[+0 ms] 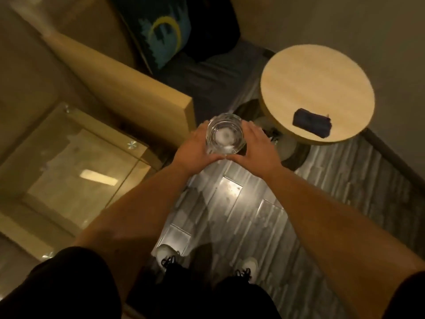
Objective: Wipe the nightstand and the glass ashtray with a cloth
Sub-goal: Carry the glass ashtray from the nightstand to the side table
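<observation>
I hold the round glass ashtray (225,135) in the air above the floor, between both hands. My left hand (195,148) cups its left side and my right hand (255,148) cups its right side, thumbs meeting under its near edge. The round wooden nightstand (305,79) stands to the right. A folded dark cloth (312,122) lies on its near part, apart from my hands.
A glass-topped table (69,162) stands at the left beside a tan wooden panel (138,88). A dark seat with a blue and yellow cushion (161,35) is behind. The grey plank floor (253,215) and my shoes are below.
</observation>
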